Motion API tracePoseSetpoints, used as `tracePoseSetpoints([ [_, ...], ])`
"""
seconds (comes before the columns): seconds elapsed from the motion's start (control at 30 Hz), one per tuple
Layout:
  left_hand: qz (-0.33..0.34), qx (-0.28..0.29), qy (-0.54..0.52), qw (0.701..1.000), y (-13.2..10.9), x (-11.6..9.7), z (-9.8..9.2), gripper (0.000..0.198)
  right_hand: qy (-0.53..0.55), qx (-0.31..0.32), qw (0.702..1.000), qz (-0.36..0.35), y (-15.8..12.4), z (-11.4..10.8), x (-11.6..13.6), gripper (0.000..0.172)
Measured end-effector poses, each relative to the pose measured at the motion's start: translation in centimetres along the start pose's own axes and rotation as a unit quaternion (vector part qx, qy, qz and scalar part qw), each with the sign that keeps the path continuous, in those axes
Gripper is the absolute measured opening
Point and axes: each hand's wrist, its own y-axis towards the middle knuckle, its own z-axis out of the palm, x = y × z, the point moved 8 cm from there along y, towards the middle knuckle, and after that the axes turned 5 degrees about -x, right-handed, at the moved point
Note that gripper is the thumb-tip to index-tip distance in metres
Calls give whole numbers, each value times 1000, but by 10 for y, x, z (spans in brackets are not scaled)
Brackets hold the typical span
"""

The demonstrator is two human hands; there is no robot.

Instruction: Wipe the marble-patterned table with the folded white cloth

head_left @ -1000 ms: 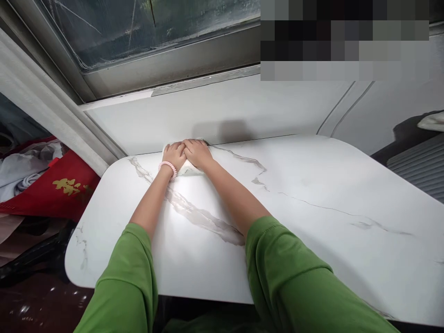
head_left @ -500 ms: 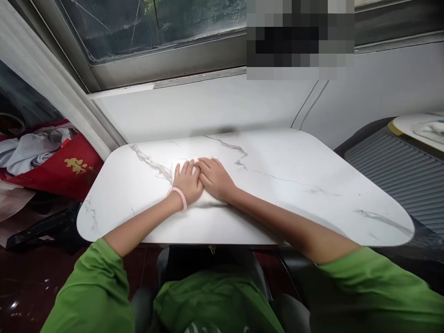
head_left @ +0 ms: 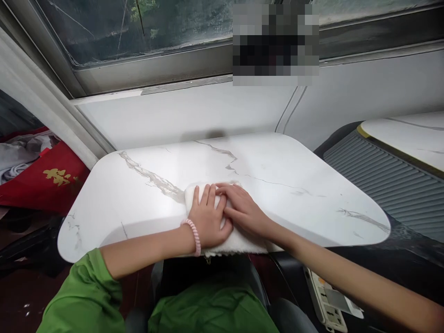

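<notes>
A folded white towel (head_left: 240, 241) with a fuzzy lower edge lies at the front edge of the white marble-patterned table (head_left: 104, 194). Flat on its left part rests my left hand (head_left: 207, 217), fingers spread and pointing away from me, with a pink coiled band around the wrist. My right hand (head_left: 249, 210) lies over the towel's right part, its fingers stretched out and angled left. The fingertips of my right hand meet those of my left near the towel's far edge. Both palms are hidden, and much of the towel is under them.
A red bag (head_left: 45, 178) with pale cloth inside stands left of the table. On the right are a grey ribbed surface (head_left: 385, 171) and another white tabletop (head_left: 412, 136). A power strip (head_left: 328, 300) sits low at right. A wall and window are behind the table.
Both hands and the towel have come from the table's middle toward its front edge, slightly to the right. The camera view has shifted, and the power strip now shows.
</notes>
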Motion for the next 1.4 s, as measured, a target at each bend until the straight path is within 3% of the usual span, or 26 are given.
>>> tracePoseSetpoints([
  [0.13,-23,-3,-5,1000,58,38,9,62,30,-45,996,70,60,-2,-43,36],
  [0.37,-72,-19,6,997,165,104,20,52,-62,-74,994,42,168,-4,-99,36],
  [0.5,-88,-31,7,996,198,124,23,49,-69,-85,993,50,203,-5,-122,33],
  [0.63,-91,-49,15,994,217,134,23,45,-74,-86,992,55,220,-7,-134,31],
  [0.83,-87,-56,23,994,226,137,22,44,-72,-82,992,65,225,-11,-137,29],
  [1.07,-92,-38,43,994,211,128,22,49,-50,-98,993,51,208,-13,-128,30],
  [1.23,-96,-24,51,994,186,107,22,53,-38,-90,995,24,179,-17,-112,30],
  [1.4,-98,-27,52,993,153,73,18,54,-47,-74,996,14,138,-22,-92,31],
])
